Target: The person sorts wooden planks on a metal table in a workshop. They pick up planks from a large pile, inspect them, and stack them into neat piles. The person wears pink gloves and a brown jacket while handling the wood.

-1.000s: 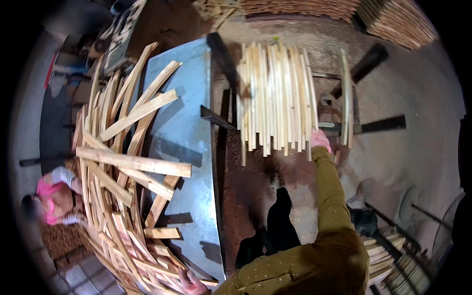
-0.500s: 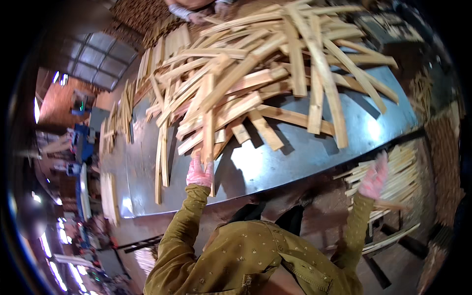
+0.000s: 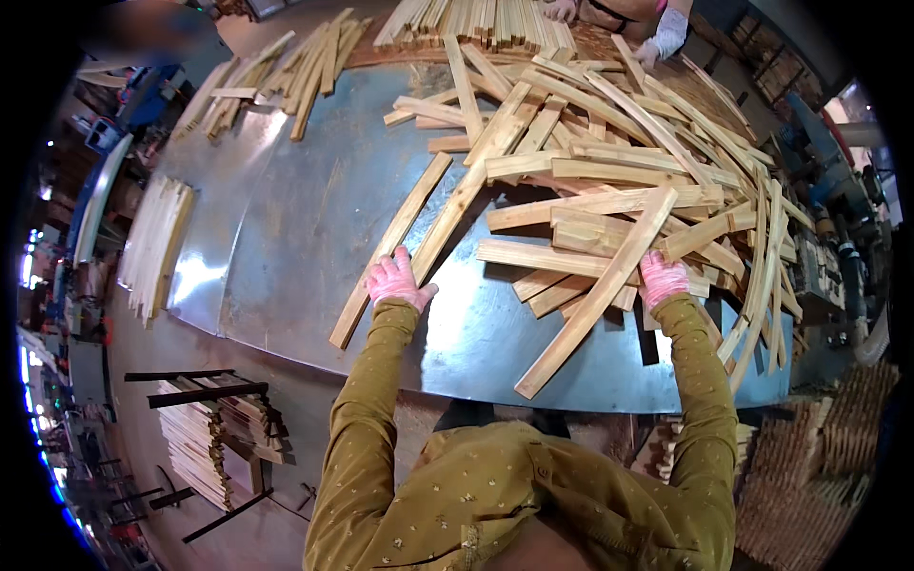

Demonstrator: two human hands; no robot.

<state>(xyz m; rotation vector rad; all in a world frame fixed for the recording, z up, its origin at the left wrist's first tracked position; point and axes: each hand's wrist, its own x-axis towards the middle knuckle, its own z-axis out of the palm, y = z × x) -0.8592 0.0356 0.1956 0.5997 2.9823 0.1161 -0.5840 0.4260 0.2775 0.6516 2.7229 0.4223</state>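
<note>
Left hand point(image 3: 398, 282) in a pink glove, laid flat and open on two long wooden slats point(image 3: 392, 249) at the near left edge of the slat heap point(image 3: 619, 181), fingers spread, grip closed on nothing; right hand point(image 3: 662, 279), also pink-gloved, pressed on the near side of the heap where a long diagonal slat point(image 3: 598, 295) crosses over shorter pieces, fingers curled down onto the wood, whether the grip is actually closed around a slat impossible to tell. Both sleeves mustard-coloured with a small pattern, coming up from the lower edge. Heap lying criss-cross on a grey sheet-metal table point(image 3: 286, 238), covering the right half of it; the diagonal slat running from the heap toward the near table edge, its lower end close to that edge. Left of the heap, bare scuffed metal; beyond that, at the far left corner of the table, a smaller loose bunch of slats point(image 3: 305, 62). Behind the heap, a neat row of stacked slats point(image 3: 476, 21), and next to it a co-worker's white-gloved hand point(image 3: 666, 36). Off the table to the left of the heap, a flat bundle of pale slats point(image 3: 154, 243); below that, a low stack of slats on a dark rack point(image 3: 214, 428) on the floor.
</note>
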